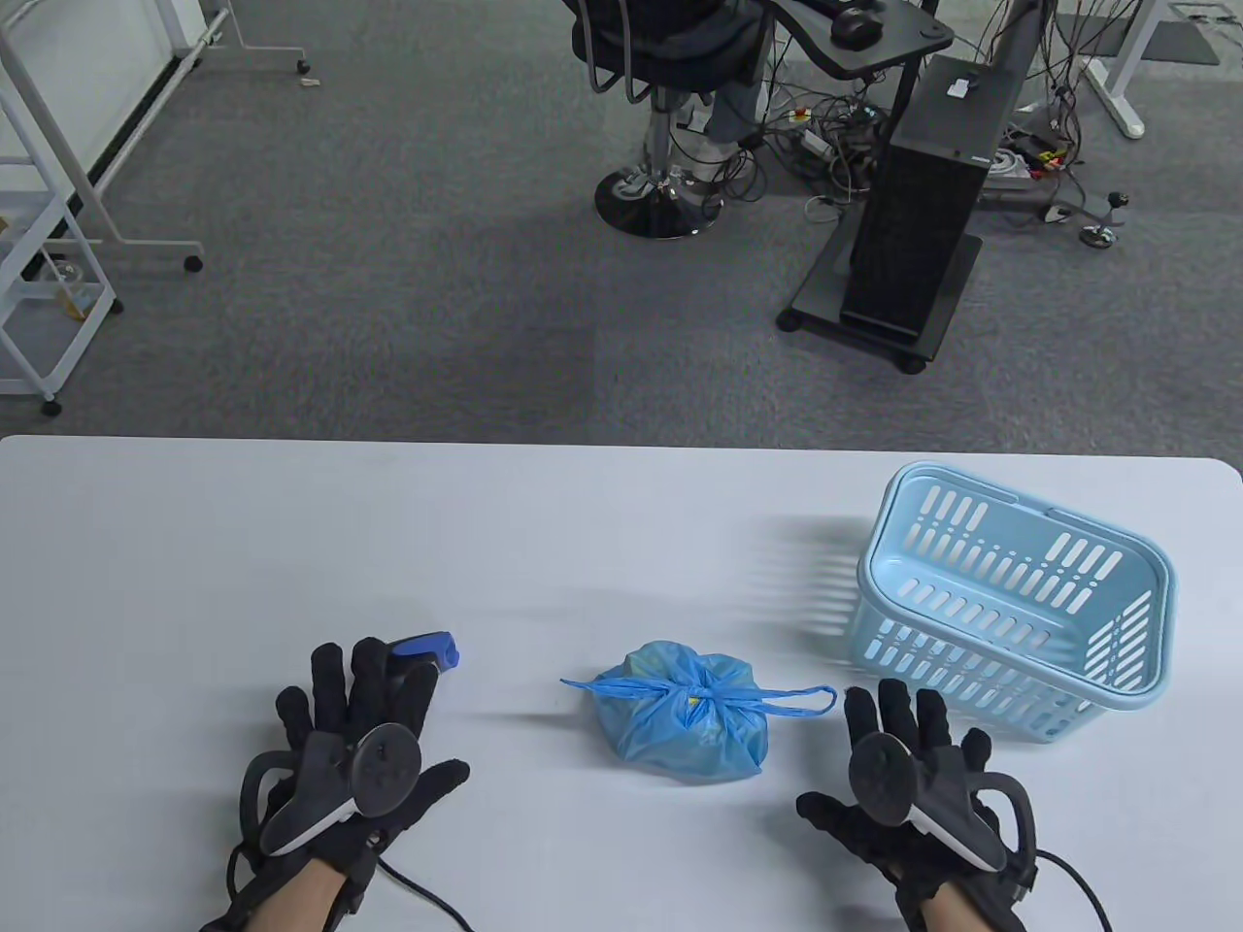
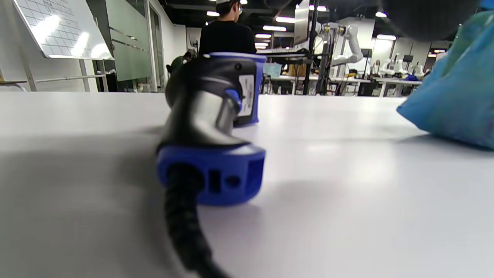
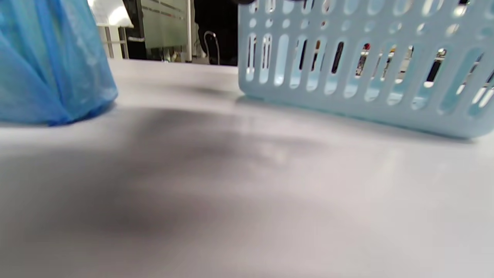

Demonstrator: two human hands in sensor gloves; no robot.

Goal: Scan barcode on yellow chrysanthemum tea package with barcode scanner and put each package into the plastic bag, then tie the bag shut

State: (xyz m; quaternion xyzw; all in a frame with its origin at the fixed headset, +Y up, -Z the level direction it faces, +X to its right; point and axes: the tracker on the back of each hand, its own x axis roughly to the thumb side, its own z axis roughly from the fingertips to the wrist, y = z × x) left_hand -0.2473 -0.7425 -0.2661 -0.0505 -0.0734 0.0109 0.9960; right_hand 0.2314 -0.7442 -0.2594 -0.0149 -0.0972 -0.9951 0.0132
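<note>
At lower left of the table view, the left hand (image 1: 354,743) lies flat with fingers spread, holding nothing; the barcode scanner (image 1: 424,652) lies under its fingertips. In the lower middle, the knotted blue plastic bag (image 1: 680,723) sits on the white table (image 1: 583,524). At lower right, the right hand (image 1: 908,777) rests flat and empty beside the light-blue basket (image 1: 1020,621).

The blue plastic bag (image 1: 680,723) sits on the white desk (image 1: 544,544) as a rounded bundle, its mouth tied in a knot on top with the two twisted handle ends pointing left and right. A trace of yellow shows through the plastic just below the knot. The barcode scanner (image 2: 212,131), black and silver with blue trim and a black cable at its base, lies on its side on the desk, well to the left of the bag.
</note>
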